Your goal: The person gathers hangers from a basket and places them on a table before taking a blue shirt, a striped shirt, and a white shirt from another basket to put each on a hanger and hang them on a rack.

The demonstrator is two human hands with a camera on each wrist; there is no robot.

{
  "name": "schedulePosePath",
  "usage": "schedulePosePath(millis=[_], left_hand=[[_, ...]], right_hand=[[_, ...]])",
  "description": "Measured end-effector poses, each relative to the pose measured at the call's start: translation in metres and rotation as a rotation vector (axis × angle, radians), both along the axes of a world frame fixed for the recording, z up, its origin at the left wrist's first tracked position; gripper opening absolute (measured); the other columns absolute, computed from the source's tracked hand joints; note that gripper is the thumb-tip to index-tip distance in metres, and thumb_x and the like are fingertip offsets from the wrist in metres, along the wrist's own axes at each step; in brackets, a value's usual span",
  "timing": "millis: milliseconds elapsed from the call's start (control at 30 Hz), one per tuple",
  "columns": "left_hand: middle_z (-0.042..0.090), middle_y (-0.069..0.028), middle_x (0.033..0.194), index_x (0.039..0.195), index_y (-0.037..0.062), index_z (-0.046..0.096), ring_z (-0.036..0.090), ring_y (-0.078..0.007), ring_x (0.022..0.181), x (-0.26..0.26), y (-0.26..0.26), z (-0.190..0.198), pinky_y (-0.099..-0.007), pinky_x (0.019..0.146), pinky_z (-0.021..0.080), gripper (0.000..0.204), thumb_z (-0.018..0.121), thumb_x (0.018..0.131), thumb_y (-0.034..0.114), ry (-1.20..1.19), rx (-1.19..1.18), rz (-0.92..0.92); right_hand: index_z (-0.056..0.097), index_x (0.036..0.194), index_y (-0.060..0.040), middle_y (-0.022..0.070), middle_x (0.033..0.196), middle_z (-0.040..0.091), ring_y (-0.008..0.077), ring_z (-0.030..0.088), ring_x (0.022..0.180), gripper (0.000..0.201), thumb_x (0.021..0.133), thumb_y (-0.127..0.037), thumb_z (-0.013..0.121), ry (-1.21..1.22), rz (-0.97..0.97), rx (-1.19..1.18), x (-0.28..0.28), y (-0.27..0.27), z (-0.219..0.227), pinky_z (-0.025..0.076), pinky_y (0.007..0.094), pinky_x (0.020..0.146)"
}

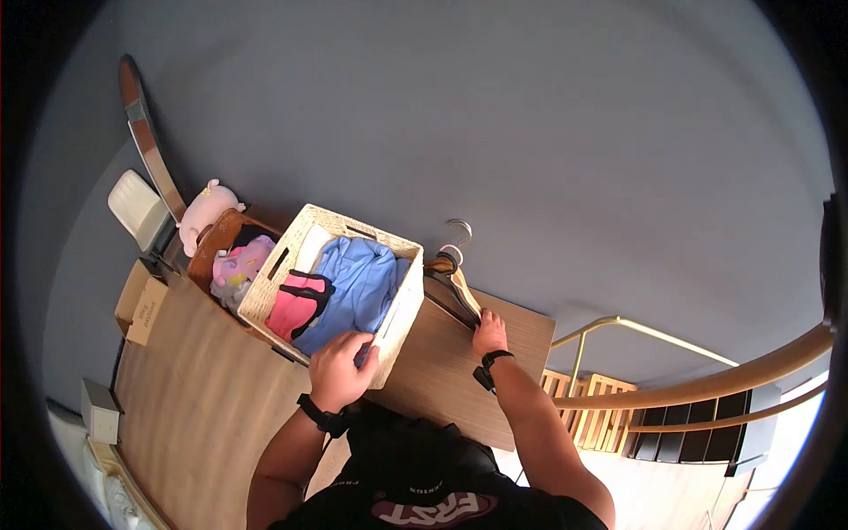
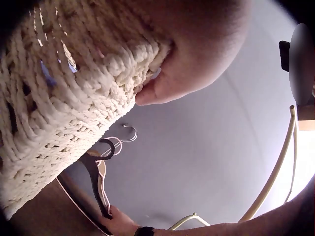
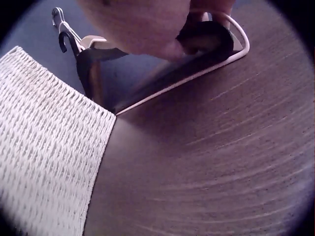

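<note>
A cream woven basket [image 1: 265,300] stands on a wooden table [image 1: 203,397]. It holds a blue garment [image 1: 358,283] and a pink and black one [image 1: 296,305]. My left hand [image 1: 340,367] grips the basket's near rim, its thumb [image 2: 197,49] lying over the weave [image 2: 59,123]. To the right of the basket, a stack of hangers [image 1: 450,283], black, wooden and white wire, lies at the table's far edge. My right hand [image 1: 490,334] holds their near ends, fingers [image 3: 142,24] curled on the black hanger [image 3: 204,39]. The basket wall [image 3: 44,147] stands just left of the hangers.
A pale plush toy [image 1: 205,212] sits beside a brown basket of clothes [image 1: 231,261] at the far left of the table. A cardboard box [image 1: 141,305] and a white chair [image 1: 137,208] stand beyond. A curved stair railing [image 1: 707,380] runs on the right.
</note>
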State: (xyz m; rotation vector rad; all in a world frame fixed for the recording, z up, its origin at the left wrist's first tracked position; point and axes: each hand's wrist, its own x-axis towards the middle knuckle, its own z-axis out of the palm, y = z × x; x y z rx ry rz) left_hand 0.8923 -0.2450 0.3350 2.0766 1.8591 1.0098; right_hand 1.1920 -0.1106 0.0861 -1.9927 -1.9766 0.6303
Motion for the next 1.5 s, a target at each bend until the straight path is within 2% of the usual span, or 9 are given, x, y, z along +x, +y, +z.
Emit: schedulePosePath(millis=[200,300,400,533,767,900,1067,1300,1500], left_hand=[[0.072,-0.0086,0.086,0.099,0.0066,0.071,0.069,-0.0256,0.066,-0.001,0.000,-0.006,-0.0360,0.060,0.052,0.016,0.074,0.087,0.017,0.026,0.025,-0.003],[0.072,-0.0084,0.086,0.099,0.0067,0.071,0.069,-0.0249,0.066,-0.001,0.000,-0.006,-0.0359,0.060,0.053,0.016,0.074,0.087,0.018,0.038,0.026,-0.005],[0.072,-0.0082,0.086,0.099,0.0067,0.071,0.070,-0.0242,0.067,-0.001,0.000,-0.004,-0.0358,0.060,0.053,0.017,0.074,0.088,0.018,0.031,0.001,-0.004],[0.071,-0.0073,0.086,0.098,0.0077,0.071,0.070,-0.0255,0.069,0.001,-0.001,-0.003,-0.0371,0.061,0.053,0.016,0.074,0.087,0.019,0.012,-0.025,0.017],[0.071,-0.0062,0.085,0.098,0.0082,0.071,0.069,-0.0248,0.068,0.001,-0.001,-0.004,-0.0369,0.060,0.052,0.016,0.074,0.087,0.020,0.002,-0.034,0.009],[0.071,-0.0064,0.085,0.098,0.0082,0.072,0.069,-0.0252,0.068,0.000,-0.002,-0.005,-0.0371,0.060,0.052,0.016,0.074,0.087,0.020,0.008,-0.021,0.010],[0.071,-0.0067,0.085,0.098,0.0081,0.072,0.069,-0.0259,0.068,0.000,-0.002,-0.004,-0.0371,0.060,0.052,0.016,0.074,0.087,0.020,0.023,-0.025,0.013],[0.071,-0.0076,0.085,0.098,0.0069,0.072,0.069,-0.0270,0.070,0.000,-0.001,-0.007,-0.0380,0.061,0.053,0.016,0.074,0.087,0.019,-0.005,-0.032,0.013],[0.070,-0.0067,0.083,0.097,0.0078,0.071,0.068,-0.0262,0.068,0.002,0.000,-0.008,-0.0381,0.060,0.052,0.014,0.074,0.088,0.018,-0.007,-0.013,0.003]], right_hand=[[0.043,0.147,0.0009,0.0215,0.133,0.056,0.0416,0.052,0.124,0.058,0.091,-0.005,0.059,0.036,-0.011,0.278,-0.014,-0.006,0.005,0.041,0.0471,0.111],[0.052,0.137,0.0017,0.0212,0.132,0.056,0.0415,0.053,0.120,0.045,0.092,-0.003,0.057,0.028,0.035,0.474,-0.013,-0.018,0.013,0.043,0.0478,0.107],[0.059,0.124,0.0004,0.0215,0.125,0.057,0.0414,0.055,0.114,0.032,0.092,-0.002,0.057,0.114,0.035,0.419,-0.007,-0.036,0.026,0.046,0.0490,0.101],[0.062,0.119,-0.0037,0.0212,0.113,0.059,0.0424,0.057,0.107,0.028,0.091,-0.003,0.060,0.172,-0.086,0.407,0.001,-0.049,0.023,0.049,0.0495,0.094],[0.068,0.114,-0.0046,0.0201,0.109,0.065,0.0419,0.059,0.105,0.022,0.093,-0.012,0.064,0.246,-0.051,0.386,-0.004,-0.034,0.031,0.050,0.0488,0.094],[0.072,0.108,-0.0048,0.0168,0.109,0.067,0.0392,0.061,0.104,0.019,0.094,-0.015,0.064,0.151,-0.054,0.374,-0.006,-0.023,0.031,0.051,0.0470,0.093],[0.069,0.112,-0.0070,0.0172,0.109,0.067,0.0390,0.061,0.105,0.021,0.093,-0.012,0.064,0.123,-0.097,0.368,-0.002,-0.025,0.032,0.050,0.0467,0.094],[0.062,0.123,-0.0073,0.0182,0.116,0.063,0.0398,0.058,0.111,0.040,0.084,-0.011,0.068,0.139,-0.193,0.250,0.032,-0.061,0.010,0.048,0.0475,0.097],[0.063,0.121,-0.0081,0.0161,0.113,0.064,0.0370,0.061,0.110,0.039,0.085,-0.020,0.073,0.172,-0.319,0.159,0.049,-0.096,0.006,0.050,0.0461,0.095]])
